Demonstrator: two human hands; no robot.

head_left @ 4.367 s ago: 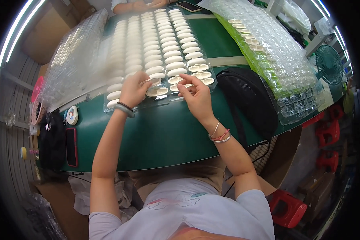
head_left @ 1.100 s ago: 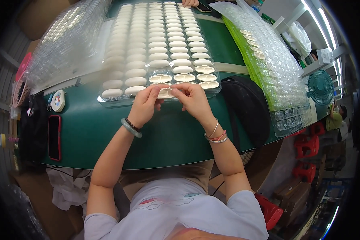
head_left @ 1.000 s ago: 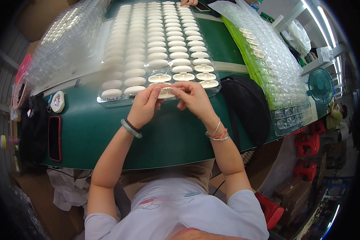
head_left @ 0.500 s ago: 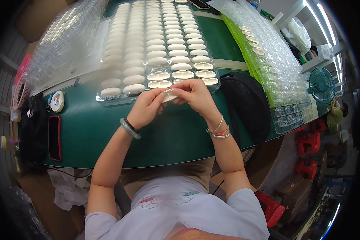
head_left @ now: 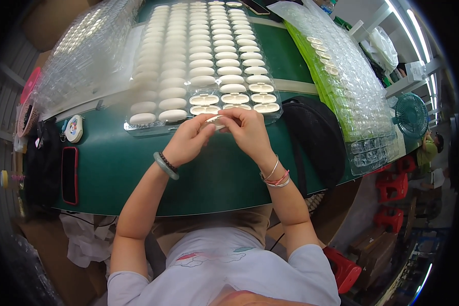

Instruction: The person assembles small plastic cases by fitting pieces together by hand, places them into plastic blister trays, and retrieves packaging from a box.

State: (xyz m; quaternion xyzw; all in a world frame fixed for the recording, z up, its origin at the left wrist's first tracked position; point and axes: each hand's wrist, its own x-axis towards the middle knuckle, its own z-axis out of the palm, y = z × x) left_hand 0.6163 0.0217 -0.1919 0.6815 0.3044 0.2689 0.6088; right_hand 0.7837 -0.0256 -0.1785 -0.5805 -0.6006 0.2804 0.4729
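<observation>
Just off the near edge of the tray, both my hands grip one small white oval case (head_left: 217, 121). My left hand (head_left: 189, 138) pinches its left end between thumb and fingers, while my right hand (head_left: 249, 134) closes on its right end. Fingers cover much of the case, so how far its lid stands open is hard to tell. Beyond my hands lies a clear plastic tray (head_left: 132, 127) with rows of such cases. Most of these are closed; several in the near right rows stand open, showing their hollow insides, such as an open case (head_left: 262, 98).
A black pouch (head_left: 316, 137) lies right of the tray. Stacked clear trays (head_left: 349, 76) rest on green film at the right, and more clear trays (head_left: 86, 46) at the left. A red-edged phone (head_left: 70, 176) and a round white case (head_left: 74, 129) lie left. A green fan (head_left: 411, 115) stands far right.
The case has tilted between my fingers and less of its inside shows. My right hand has shifted slightly nearer to me. The tray sits a little lower in the picture.
</observation>
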